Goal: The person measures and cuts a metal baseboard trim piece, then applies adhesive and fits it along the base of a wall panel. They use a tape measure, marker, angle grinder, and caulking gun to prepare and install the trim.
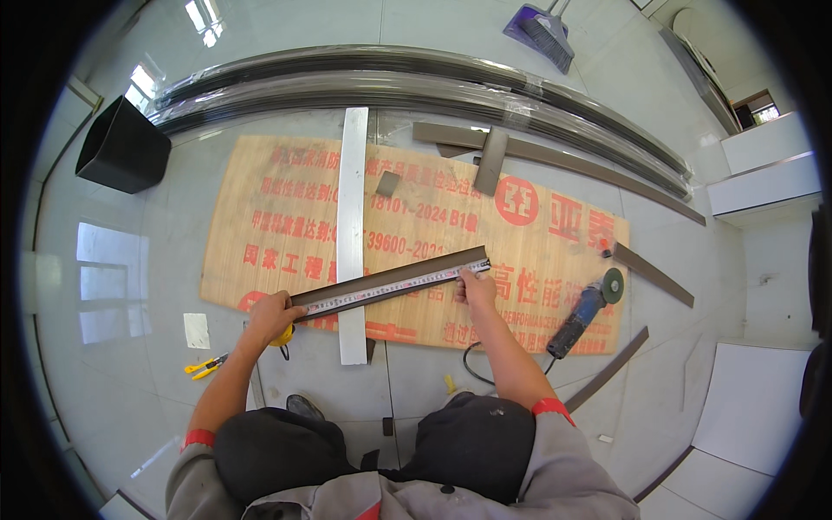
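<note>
A dark brown trim strip (407,271) lies slantwise over a long silver metal bar (351,191). The pulled-out blade of a tape measure (381,295) runs along the strip's face. My left hand (270,317) is closed around the yellow tape case, which it mostly covers, at the strip's left end. At the right end, the fingers of my right hand (475,288) pinch the blade's tip against the strip's edge. Beneath all this is a wooden board (295,199) with red print.
An angle grinder (582,319) with its cord rests on the board's right side. Brown offcuts (652,273) lie around it. Long plastic-wrapped profiles (373,87) stretch across the far side. A black bin (126,147) stands far left; yellow-handled pliers (206,367) lie near left.
</note>
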The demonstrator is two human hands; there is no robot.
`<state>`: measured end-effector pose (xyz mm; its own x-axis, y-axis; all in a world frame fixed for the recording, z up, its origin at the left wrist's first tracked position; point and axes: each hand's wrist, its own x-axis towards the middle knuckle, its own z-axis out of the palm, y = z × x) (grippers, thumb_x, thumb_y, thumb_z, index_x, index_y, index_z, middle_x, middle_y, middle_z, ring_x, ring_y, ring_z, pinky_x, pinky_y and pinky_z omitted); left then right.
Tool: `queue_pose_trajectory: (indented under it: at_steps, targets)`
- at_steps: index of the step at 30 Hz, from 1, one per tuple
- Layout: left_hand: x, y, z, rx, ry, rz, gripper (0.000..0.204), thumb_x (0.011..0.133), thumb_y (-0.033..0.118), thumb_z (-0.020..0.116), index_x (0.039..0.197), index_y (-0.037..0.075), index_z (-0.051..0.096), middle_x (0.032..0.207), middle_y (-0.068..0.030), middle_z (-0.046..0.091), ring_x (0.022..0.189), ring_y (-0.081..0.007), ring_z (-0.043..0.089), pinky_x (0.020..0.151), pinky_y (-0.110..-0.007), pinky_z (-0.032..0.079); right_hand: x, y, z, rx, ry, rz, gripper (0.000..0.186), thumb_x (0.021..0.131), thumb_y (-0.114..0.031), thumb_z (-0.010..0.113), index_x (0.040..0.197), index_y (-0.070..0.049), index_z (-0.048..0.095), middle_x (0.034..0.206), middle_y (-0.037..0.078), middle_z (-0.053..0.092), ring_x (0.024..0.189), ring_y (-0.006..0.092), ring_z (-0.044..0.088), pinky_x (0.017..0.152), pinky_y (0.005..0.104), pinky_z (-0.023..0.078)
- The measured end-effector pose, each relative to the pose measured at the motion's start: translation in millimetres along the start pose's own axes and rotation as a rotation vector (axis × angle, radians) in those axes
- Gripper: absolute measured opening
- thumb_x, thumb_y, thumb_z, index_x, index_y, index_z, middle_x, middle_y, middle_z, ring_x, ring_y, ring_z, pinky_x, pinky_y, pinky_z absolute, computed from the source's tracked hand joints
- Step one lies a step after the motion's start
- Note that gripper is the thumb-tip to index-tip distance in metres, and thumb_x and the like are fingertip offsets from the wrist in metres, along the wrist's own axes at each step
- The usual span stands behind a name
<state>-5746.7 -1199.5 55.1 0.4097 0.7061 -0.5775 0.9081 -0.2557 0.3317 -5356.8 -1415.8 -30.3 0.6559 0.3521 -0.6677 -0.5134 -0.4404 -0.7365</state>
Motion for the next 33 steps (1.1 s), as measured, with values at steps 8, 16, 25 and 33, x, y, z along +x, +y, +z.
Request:
queue_pose_trajectory:
  at_steps: [8, 16, 25, 33]
  targets:
    - [7.7, 0.2, 7.9, 0.029, 0.032, 0.059, 0.041, 0.085, 0.047, 0.068, 0.087, 0.006, 0.075, 0.081, -0.0148, 0.072, 0.078, -0.033, 0.069, 0.072, -0.044, 0.052, -17.3, -16.4, -14.3, -0.325, -0.195, 0.024, 0.038, 0.096, -0.032, 0.069, 0.079, 0.001, 0.062, 0.066, 0.007, 0.061, 0.047, 0.0129, 0.057, 0.044, 0.0291, 0.05]
    - [8.7, -2.3, 4.4, 0.031, -0.054, 0.033, 0.033, 0.085, 0.041, 0.067, 0.09, 0.01, 0.077, 0.083, -0.014, 0.072, 0.084, -0.0327, 0.07, 0.077, -0.046, 0.052, -278.6, -184.1, 71.5, -0.353, -1.499, -0.893, 0.036, 0.092, -0.019, 0.062, 0.126, -0.006, 0.063, 0.113, 0.016, 0.069, 0.107, 0.0288, 0.067, 0.091, 0.0383, 0.054]
    - [15.0, -20.0, 9.3, 0.03, -0.064, 0.05, 0.034, 0.087, 0.043, 0.067, 0.09, 0.011, 0.077, 0.082, -0.0131, 0.072, 0.082, -0.0323, 0.069, 0.075, -0.045, 0.051, -416.7, -134.0, 102.3, -1.054, -1.469, -1.521, 0.016, 0.076, -0.015, 0.065, 0.079, -0.002, 0.074, 0.098, 0.016, 0.066, 0.094, 0.0236, 0.066, 0.063, 0.0352, 0.053]
    - [16.6, -32.9, 11.2, -0.046, -0.099, 0.066, 0.036, 0.084, 0.044, 0.071, 0.09, 0.009, 0.077, 0.083, -0.0143, 0.073, 0.081, -0.0312, 0.07, 0.074, -0.043, 0.053, -390.4, -142.5, 84.8, -1.225, -1.728, -0.931, 0.015, 0.081, -0.01, 0.062, 0.088, 0.002, 0.067, 0.092, 0.019, 0.066, 0.074, 0.0339, 0.071, 0.062, 0.0459, 0.059]
